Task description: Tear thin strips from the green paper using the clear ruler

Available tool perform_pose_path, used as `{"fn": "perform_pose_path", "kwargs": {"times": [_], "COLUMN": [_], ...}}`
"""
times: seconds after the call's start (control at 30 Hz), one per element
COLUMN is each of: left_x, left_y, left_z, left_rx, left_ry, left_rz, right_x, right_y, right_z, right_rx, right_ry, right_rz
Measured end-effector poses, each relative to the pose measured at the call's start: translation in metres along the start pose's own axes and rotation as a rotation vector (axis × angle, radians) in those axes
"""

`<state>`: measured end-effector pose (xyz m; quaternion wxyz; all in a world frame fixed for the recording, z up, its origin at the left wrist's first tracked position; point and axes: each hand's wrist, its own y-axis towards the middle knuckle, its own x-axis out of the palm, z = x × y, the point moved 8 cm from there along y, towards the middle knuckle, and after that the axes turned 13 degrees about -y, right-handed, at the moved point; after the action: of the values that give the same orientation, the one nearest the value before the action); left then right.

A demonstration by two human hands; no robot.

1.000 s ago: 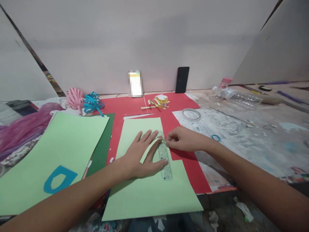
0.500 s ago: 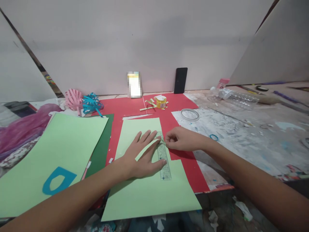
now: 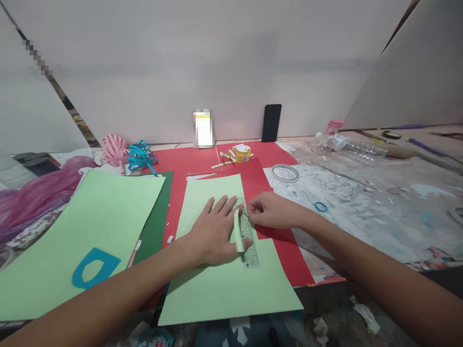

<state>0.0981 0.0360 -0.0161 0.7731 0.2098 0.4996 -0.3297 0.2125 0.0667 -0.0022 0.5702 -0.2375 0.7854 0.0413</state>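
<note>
My left hand (image 3: 217,231) lies flat with fingers spread, pressing a clear ruler (image 3: 249,250) onto a light green paper sheet (image 3: 224,299). A narrow light green paper strip (image 3: 238,233) curls up beside the ruler, its free end hanging over my left thumb. At the ruler's right edge, the pinched fingers of my right hand (image 3: 267,209) hold the strip's far end; the exact grip is partly hidden. The sheet has a stepped right edge where paper is gone. Red paper (image 3: 249,176) lies underneath.
A second green sheet (image 3: 119,207) with a blue paper shape (image 3: 96,267) lies left. Behind are pink (image 3: 115,150) and blue paper-strip bundles (image 3: 141,156), a yellow tape roll (image 3: 243,154) and two phones against the wall. A ring (image 3: 285,172) and plastic bottle (image 3: 361,147) lie right.
The paper strip has swung from across the back of my left hand to the right, now hanging beside the ruler over the thumb. Both hands stay nearly in place.
</note>
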Motion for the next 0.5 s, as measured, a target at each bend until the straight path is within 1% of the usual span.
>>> {"fn": "perform_pose_path", "kwargs": {"times": [0.2,0.37,0.5], "left_x": [-0.0011,0.0014,0.0014], "left_y": [-0.0012,-0.0023,-0.0013], "left_z": [0.0014,-0.0026,-0.0004], "left_rx": [0.006,-0.019,0.004], "left_ry": [0.009,-0.007,0.012], "left_rz": [0.012,0.019,-0.014], "right_x": [0.0025,0.0027,0.003], "right_y": [-0.002,-0.0066,-0.0088], "right_z": [-0.0038,-0.0048,-0.0064], "right_rx": [0.017,0.001,0.005], "right_ry": [0.088,0.019,-0.03], "right_rz": [-0.059,-0.062,-0.019]}}
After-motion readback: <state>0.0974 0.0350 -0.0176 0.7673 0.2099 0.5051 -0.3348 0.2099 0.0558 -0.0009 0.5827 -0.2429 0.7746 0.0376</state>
